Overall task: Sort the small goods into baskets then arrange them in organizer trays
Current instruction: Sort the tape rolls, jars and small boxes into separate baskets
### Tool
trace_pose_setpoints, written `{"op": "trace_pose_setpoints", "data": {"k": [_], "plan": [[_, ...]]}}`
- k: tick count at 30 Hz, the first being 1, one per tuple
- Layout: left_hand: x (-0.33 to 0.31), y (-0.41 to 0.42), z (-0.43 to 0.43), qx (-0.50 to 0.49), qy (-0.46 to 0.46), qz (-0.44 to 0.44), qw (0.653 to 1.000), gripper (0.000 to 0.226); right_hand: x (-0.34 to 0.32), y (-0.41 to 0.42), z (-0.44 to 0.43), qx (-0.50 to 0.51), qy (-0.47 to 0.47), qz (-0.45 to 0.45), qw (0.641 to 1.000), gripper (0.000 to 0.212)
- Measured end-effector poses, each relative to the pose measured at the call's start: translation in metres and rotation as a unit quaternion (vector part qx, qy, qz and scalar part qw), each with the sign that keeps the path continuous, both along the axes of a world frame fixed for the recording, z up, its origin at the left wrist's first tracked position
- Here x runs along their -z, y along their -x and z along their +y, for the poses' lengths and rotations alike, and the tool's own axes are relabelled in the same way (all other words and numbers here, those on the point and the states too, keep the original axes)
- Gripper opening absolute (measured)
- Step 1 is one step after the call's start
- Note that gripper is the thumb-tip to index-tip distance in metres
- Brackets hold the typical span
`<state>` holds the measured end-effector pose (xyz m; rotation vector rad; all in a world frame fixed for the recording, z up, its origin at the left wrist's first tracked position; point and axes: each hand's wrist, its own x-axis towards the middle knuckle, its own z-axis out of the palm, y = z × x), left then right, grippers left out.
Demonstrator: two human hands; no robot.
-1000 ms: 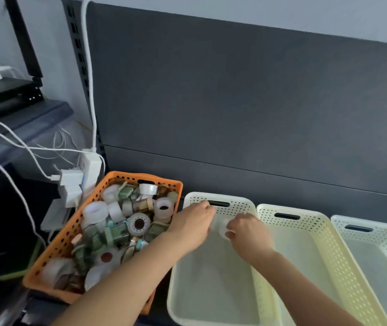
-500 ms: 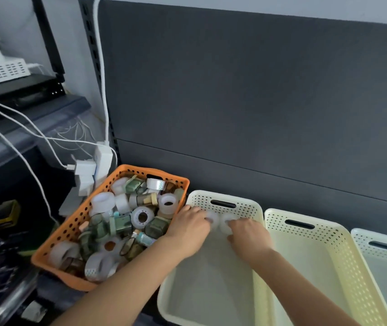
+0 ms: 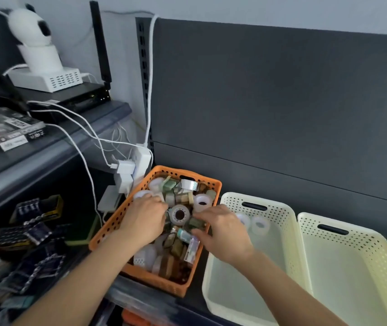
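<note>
Left hand [image 3: 144, 221] is digging into the orange perforated plastic basket [image 3: 114, 223], fingers hidden; right hand [image 3: 224, 232] is holding its fingers apart; jumbled tape rolls [image 3: 180, 215] may slip from a loose grab.

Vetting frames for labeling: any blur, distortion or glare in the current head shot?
Head view: wide-angle distortion slants the back panel's edges; head view, lower left: the black boxes are smeared; head view, centre: the orange basket, left hand and right hand read fairly sharp, light soft, no glare.

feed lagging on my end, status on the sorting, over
Left hand over the orange basket, grip hidden; right hand open beside it. Two clear tape rolls in the first cream basket. Nothing in the way.
</note>
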<state>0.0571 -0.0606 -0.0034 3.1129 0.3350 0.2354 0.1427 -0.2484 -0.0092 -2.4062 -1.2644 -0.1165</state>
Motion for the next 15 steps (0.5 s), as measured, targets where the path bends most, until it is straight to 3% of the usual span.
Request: {"op": "trace_pose_setpoints", "data": {"k": [4, 6, 10, 15], "plan": [[0.013, 0.007, 0.006, 0.001, -0.039, 0.057, 0.998, 0.028, 0.007, 0.006, 0.020, 0.046, 0.140, -0.004, 0.989, 0.049], [0.018, 0.006, 0.006, 0.005, -0.049, 0.048, 0.998, 0.036, 0.009, 0.008, 0.024, 0.066, 0.150, 0.004, 0.986, 0.050], [0.019, 0.006, 0.009, 0.001, -0.021, 0.046, 0.999, 0.038, 0.010, 0.009, 0.025, 0.097, 0.099, 0.016, 0.990, 0.049], [0.001, 0.007, 0.005, 0.010, 0.098, 0.000, 0.995, 0.060, 0.000, 0.016, 0.008, 0.105, -0.089, 0.109, 0.984, 0.052]]}}
